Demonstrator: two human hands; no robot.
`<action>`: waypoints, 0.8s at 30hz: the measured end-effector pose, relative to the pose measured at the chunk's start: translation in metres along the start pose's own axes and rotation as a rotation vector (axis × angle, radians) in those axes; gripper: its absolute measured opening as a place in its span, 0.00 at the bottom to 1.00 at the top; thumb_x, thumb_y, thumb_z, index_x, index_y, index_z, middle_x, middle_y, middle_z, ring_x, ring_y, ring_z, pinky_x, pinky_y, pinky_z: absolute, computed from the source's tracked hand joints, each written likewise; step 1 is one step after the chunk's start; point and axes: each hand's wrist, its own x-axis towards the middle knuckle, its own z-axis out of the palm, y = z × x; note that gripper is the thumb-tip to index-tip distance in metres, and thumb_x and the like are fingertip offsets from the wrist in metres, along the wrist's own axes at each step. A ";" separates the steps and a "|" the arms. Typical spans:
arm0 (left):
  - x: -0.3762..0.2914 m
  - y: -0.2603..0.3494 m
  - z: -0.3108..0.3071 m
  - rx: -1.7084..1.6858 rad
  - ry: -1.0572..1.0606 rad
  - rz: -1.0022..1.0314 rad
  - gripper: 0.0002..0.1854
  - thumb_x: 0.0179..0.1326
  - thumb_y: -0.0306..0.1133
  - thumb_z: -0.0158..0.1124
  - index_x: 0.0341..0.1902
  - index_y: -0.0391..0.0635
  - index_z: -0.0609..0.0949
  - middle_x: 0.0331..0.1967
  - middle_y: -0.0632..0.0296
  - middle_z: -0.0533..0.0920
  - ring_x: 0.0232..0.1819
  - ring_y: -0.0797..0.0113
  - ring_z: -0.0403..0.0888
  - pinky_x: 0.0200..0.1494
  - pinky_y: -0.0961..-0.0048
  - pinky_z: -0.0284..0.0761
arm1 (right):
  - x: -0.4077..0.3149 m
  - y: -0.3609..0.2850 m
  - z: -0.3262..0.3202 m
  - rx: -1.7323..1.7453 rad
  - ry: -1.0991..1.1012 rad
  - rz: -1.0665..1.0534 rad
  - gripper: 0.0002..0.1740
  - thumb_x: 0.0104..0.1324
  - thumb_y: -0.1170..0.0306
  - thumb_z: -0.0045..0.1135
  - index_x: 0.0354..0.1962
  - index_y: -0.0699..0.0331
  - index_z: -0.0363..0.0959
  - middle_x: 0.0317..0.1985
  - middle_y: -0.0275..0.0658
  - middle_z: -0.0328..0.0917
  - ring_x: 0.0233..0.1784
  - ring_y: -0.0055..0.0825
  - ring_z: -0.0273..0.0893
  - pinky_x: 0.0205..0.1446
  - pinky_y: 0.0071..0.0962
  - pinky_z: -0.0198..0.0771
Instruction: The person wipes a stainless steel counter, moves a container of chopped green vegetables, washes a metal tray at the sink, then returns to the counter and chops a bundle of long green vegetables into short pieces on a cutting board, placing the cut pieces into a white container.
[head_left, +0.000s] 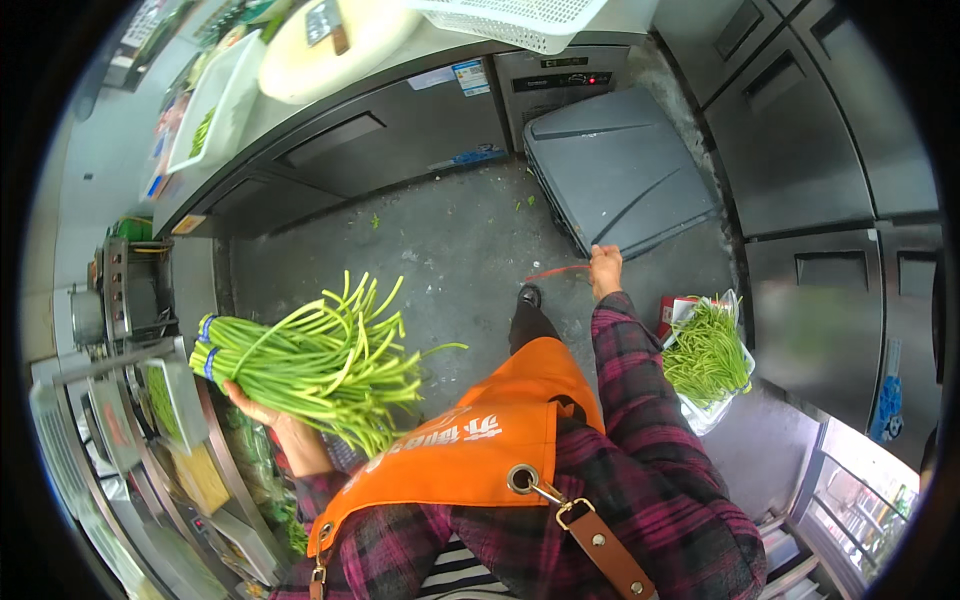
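My left hand (262, 416) holds a large bundle of green garlic scapes (322, 360) from below, near the end bound with blue bands. The loose ends of the stems point right, over my orange apron (465, 457). My right hand (605, 268) is closed at the near corner of a dark grey lidded bin (622, 165). A thin red strip (555, 271) sticks out to the left of that hand. Whether the fingers grip the bin's lid as well as the strip, I cannot tell.
A container of green stems (705, 352) stands at right, below steel refrigerator doors (802, 172). Along the back, a counter bears a round cutting board (330, 60) with a cleaver (325, 28), a white tray (217, 112) and a white basket (517, 19). Shelving (217, 442) with trays stands at left.
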 end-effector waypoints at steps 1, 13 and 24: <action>0.012 -0.004 0.007 -0.006 -0.073 -0.033 0.35 0.56 0.52 0.56 0.65 0.47 0.65 0.61 0.55 0.69 0.61 0.52 0.66 0.64 0.48 0.59 | 0.013 0.005 0.014 -0.128 0.092 -0.059 0.11 0.61 0.69 0.54 0.35 0.67 0.65 0.23 0.41 0.73 0.22 0.37 0.70 0.27 0.34 0.68; 0.126 -0.050 0.034 0.131 -0.130 -0.175 0.38 0.58 0.55 0.53 0.66 0.43 0.63 0.61 0.47 0.66 0.61 0.48 0.65 0.64 0.49 0.60 | -0.031 0.024 0.083 0.780 -0.148 0.696 0.07 0.60 0.71 0.53 0.26 0.59 0.64 0.15 0.27 0.57 0.12 0.17 0.50 0.13 0.18 0.46; 0.224 -0.055 0.043 0.223 -0.025 -0.248 0.42 0.55 0.59 0.53 0.67 0.43 0.60 0.62 0.48 0.66 0.61 0.47 0.65 0.64 0.49 0.60 | -0.019 0.028 0.027 1.445 0.110 0.559 0.15 0.50 0.73 0.50 0.13 0.55 0.53 0.10 0.26 0.47 0.10 0.18 0.44 0.12 0.20 0.41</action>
